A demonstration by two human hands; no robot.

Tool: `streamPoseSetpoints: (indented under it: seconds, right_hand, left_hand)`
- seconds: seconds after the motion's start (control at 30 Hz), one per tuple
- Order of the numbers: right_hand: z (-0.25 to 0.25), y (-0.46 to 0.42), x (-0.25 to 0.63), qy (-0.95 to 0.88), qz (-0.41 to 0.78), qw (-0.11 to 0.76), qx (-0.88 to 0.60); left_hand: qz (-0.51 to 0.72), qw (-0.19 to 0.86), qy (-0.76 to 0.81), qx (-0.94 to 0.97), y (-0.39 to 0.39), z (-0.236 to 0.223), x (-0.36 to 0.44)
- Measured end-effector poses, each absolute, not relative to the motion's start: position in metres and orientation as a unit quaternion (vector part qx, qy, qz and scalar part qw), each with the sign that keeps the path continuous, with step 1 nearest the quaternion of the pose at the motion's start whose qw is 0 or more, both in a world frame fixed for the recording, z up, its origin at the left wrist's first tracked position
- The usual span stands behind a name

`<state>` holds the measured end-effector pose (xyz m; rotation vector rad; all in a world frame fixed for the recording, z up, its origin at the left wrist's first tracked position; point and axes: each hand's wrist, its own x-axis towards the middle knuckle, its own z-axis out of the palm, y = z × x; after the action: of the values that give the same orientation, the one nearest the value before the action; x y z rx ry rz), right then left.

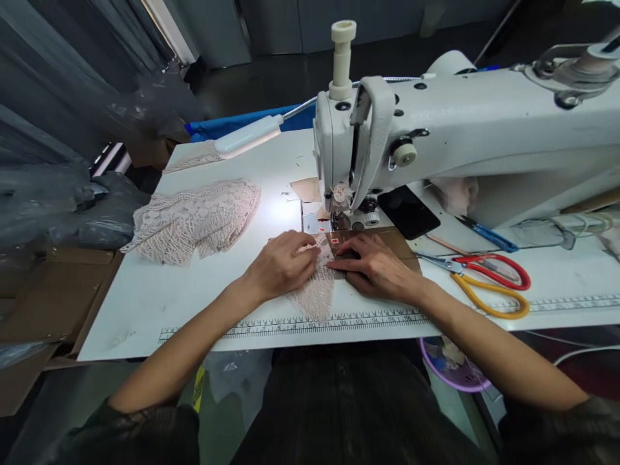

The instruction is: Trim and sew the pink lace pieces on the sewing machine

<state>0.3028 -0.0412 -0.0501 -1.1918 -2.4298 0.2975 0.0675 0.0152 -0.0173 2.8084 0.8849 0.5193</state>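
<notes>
A small pale pink lace piece lies at the front of the sewing machine's needle area, its lower end pointing towards me. My left hand is closed on its left edge, fingers bent and pressed together. From the other side, my right hand rests on a brown board with its fingers stretched towards the lace, one fingertip at its edge. The white sewing machine stands just beyond both hands. Its presser foot is close to the lace's top end; whether it presses on the fabric I cannot tell.
Stacked lace pieces lie to the left, under a lamp. On the right are red-and-yellow-handled scissors, blue thread snips and a black phone. A printed ruler runs along the table's front edge; a purple basket sits below.
</notes>
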Motion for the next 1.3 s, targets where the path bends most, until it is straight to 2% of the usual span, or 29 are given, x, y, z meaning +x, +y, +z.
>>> streamPoseSetpoints:
  seconds: [0.17, 0.4, 0.57, 0.77, 0.97, 1.3]
  right_hand:
    - [-0.051, -0.042, 0.303, -0.873, 0.100, 0.198, -0.435]
    - [-0.051, -0.041, 0.305, -0.880, 0.101, 0.194, -0.422]
    - [-0.052, -0.041, 0.304, -0.888, 0.079, 0.184, -0.414]
    - [-0.052, -0.030, 0.306, -0.877, 0.027, 0.180, -0.446]
    - [-0.054, -0.028, 0.306, -0.868, 0.028, 0.179, -0.462]
    - [-0.055, -0.028, 0.304, -0.857, 0.036, 0.193, -0.476]
  left_hand:
    - [0.028, 0.000, 0.187, 0.982, 0.025, -0.025, 0.082]
    - [-0.001, 0.005, 0.203, 0.979, 0.022, -0.030, 0.081]
    - [0.009, 0.017, 0.237, 0.971, 0.014, -0.030, 0.082]
    - [0.015, -0.037, 0.230, 0.972, 0.037, -0.031, 0.093]
    - [0.049, -0.066, 0.224, 0.971, 0.048, -0.034, 0.091]
    - [0.106, 0.005, 0.226, 0.968, 0.053, -0.043, 0.085]
